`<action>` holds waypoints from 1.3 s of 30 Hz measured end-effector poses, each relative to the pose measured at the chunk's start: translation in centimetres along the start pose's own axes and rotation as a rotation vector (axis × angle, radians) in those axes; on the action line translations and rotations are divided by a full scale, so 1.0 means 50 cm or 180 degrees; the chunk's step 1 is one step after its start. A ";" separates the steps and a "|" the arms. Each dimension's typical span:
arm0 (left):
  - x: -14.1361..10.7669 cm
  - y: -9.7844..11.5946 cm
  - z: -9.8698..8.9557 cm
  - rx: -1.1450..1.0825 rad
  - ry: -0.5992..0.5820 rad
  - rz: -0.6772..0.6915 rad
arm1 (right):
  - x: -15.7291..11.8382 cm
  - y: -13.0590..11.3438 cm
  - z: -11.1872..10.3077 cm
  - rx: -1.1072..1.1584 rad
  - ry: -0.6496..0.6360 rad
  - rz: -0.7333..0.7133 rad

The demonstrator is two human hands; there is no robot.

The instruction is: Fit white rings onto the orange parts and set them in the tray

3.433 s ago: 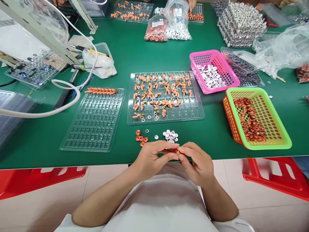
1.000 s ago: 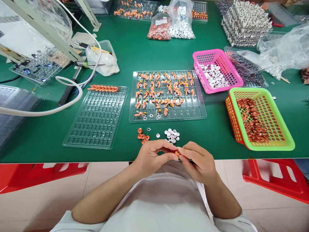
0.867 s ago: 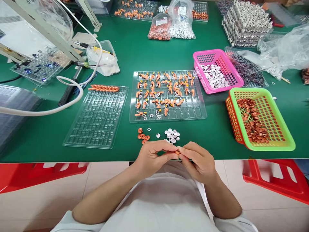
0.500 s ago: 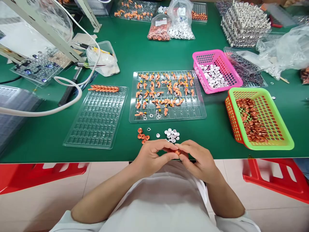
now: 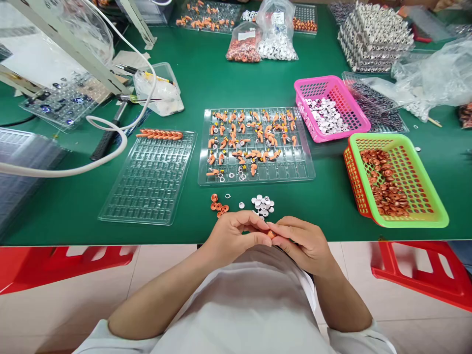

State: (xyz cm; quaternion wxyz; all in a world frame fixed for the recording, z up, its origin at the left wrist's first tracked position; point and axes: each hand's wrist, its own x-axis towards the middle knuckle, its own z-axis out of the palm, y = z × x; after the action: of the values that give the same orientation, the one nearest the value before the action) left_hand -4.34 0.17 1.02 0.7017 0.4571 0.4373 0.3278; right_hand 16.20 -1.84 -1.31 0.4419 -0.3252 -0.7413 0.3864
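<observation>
The left hand [image 5: 236, 238] and right hand [image 5: 306, 243] are nearly closed, fingertips pinching a small orange piece [image 5: 272, 234] between them at the table's [image 5: 177, 237] near edge. White discs [image 5: 263, 204] lie just beyond the fingers.

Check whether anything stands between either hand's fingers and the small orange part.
Nothing visible does: the left hand and right hand both pinch the small orange part in their fingers. The white discs lie beyond the hands.

The parts tray [image 5: 295, 169] lies between the slotted tray [image 5: 142, 182] and the two baskets [image 5: 429, 196] on the table [image 5: 210, 73].
</observation>
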 end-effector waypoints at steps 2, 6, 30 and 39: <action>0.000 -0.003 0.000 -0.0234 -0.0007 -0.0174 | -0.001 -0.001 0.002 -0.0059 0.0029 -0.0038; -0.001 -0.005 0.004 -0.0345 -0.0010 -0.0135 | -0.001 -0.006 0.006 -0.0217 0.0107 -0.0141; 0.000 -0.042 0.015 0.2729 0.0503 0.3223 | 0.003 -0.019 0.022 -0.0543 0.0565 0.0014; -0.004 -0.036 0.019 0.2753 0.0488 0.3190 | 0.003 -0.026 0.019 -0.0487 0.0397 0.0166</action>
State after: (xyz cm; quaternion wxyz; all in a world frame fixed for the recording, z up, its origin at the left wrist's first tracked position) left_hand -3.46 -0.99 -0.39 0.1848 0.8208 0.3126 0.4409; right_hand 15.09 -2.60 -0.42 0.4509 -0.4006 -0.7310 0.3191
